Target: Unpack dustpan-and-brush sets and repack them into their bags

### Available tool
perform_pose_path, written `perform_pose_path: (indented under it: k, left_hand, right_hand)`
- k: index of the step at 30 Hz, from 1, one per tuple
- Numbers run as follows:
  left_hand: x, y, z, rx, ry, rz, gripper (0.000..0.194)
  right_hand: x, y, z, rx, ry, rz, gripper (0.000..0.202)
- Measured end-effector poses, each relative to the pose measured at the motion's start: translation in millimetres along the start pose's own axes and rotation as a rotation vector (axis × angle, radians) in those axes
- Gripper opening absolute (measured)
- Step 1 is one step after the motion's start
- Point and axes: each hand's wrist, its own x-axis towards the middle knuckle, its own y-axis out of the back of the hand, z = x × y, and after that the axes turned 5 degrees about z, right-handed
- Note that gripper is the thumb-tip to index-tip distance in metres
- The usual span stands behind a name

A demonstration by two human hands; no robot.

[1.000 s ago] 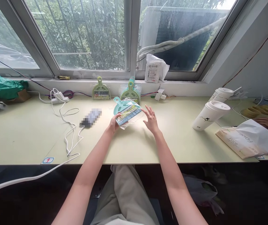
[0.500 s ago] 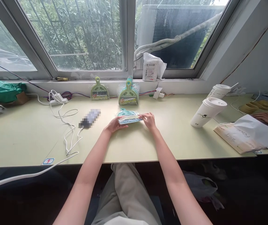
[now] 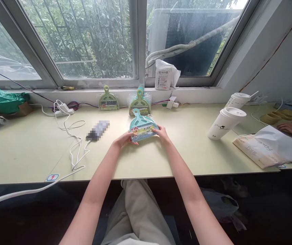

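Surface (image 3: 199,156), one, pale, spanning the frame.
Arms, two: I see the left forearm (image 3: 98,183) and right forearm (image 3: 187,183) rising from the bottom edge and converging at centre.
Paper pack marked "Face" (image 3: 268,146), one, right.
Green plastic-wrapped bundle (image 3: 3,98), one, cut by the left edge.
White lidded cups (image 3: 226,122), two, right.
Teal dustpan-and-brush set (image 3: 143,131), one, bagged, centre of frame, handle pointing up the picture; I cannot tell whether it touches the surface.
Green dustpan-and-brush sets: one alone (image 3: 109,103), upper left of centre; one stack (image 3: 140,102), just beyond the teal set, its number hidden from me.
White wrapped packet (image 3: 165,76), one, on the sill, upper centre.
Hands, two: left hand (image 3: 126,139) grips the teal set's lower left corner, thumb on the front; right hand (image 3: 162,133) pinches its right edge, thumb likewise in front.
Pixelated item (image 3: 98,130), one, left of centre.
Power strip (image 3: 65,111), one, upper left.
Yellow-handled tool (image 3: 68,88), one, on the sill, upper left.
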Motion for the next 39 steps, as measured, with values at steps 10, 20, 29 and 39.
perform_pose_path:
  k: [10, 20, 29, 39]
  left_hand:
    - [15.8, -14.5, -9.6, 0.409, -0.358, 0.459, 0.060]
    - [73.1, 38.7, -3.0, 0.841, -0.300, 0.849, 0.015]
    - [163.2, 87.2, 7.1, 0.810, -0.364, 0.978, 0.059]
    - [188.5, 94.6, 5.6, 0.987, -0.295, 0.914, 0.047]
  right_hand:
    - [2.1, 2.1, -3.0, -0.084, 0.087, 0.328, 0.040]
    - [51.3, -34.5, 1.8, -0.839, 0.344, 0.272, 0.017]
    - [145.1, -57.8, 27.8, -0.981, 0.572, 0.380, 0.050]
    - [172.1, -55.0, 47.9, -0.915, 0.563, 0.240, 0.075]
